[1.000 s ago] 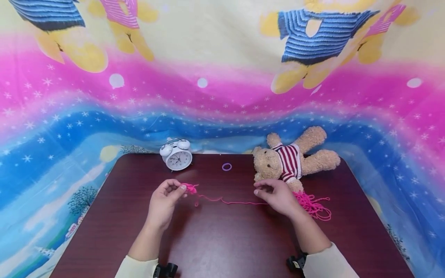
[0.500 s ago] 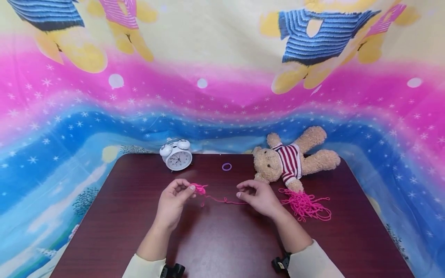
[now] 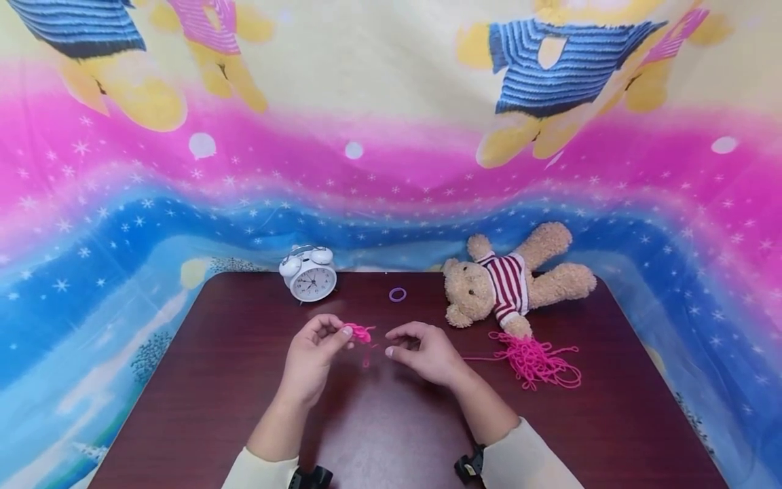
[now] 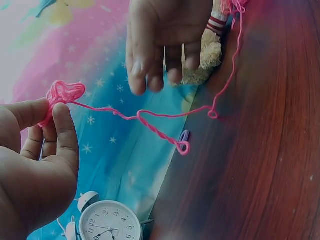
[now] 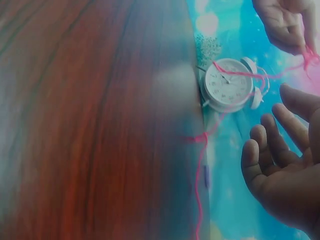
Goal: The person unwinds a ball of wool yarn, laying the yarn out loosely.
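Note:
My left hand [image 3: 311, 356] pinches a small bundle of pink yarn [image 4: 65, 94] between thumb and fingers, above the table. From the bundle a strand [image 4: 175, 115] hangs down with a twisted loop, then runs right to a loose pink yarn pile [image 3: 540, 360] on the table. Close to the bundle, on its right, is my right hand [image 3: 424, 353]. Its fingers are parted and loosely bent in the right wrist view, and nothing is held between them. In the head view this hand hides part of the strand.
A white alarm clock [image 3: 313, 280] stands at the table's back left. A purple ring [image 3: 398, 295] lies near the back edge. At the back right a teddy bear [image 3: 510, 292] in a striped shirt lies by the yarn pile. A printed cloth [image 3: 391, 176] hangs behind the table [image 3: 391, 435].
Both hands have moved toward each other: my right hand leftward from the yarn pile, my left hand slightly rightward with the bundle. The pile now shows fully.

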### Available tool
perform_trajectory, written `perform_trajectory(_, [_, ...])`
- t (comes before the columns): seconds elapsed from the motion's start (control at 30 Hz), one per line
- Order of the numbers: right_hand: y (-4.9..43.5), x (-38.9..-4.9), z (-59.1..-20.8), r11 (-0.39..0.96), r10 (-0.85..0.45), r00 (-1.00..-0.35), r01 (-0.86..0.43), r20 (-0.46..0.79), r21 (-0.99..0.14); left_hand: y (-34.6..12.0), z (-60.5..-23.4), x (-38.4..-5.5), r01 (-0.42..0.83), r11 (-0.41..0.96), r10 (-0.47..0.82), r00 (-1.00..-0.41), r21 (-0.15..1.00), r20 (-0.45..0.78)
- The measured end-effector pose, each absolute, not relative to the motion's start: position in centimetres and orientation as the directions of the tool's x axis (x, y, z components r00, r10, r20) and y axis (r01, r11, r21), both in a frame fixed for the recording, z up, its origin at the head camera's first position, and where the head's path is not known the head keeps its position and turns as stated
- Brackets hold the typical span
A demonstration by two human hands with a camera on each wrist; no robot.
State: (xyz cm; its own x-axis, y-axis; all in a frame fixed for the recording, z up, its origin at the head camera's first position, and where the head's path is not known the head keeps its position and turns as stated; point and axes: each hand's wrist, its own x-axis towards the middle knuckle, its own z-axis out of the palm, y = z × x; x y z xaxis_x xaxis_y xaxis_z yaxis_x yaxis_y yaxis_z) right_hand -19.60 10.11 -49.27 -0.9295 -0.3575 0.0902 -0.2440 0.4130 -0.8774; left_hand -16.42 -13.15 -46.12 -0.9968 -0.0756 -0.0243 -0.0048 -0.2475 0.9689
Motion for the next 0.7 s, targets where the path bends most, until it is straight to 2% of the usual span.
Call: perform_trajectory(0.7, [7.3,-19.4,-49.3,0.445,-0.357,-0.924,-0.297,0.137,-0.845,-13.1,-45.6,-16.2,-0.025,-0.301,-0.031,-0.999,0.953,-0.036])
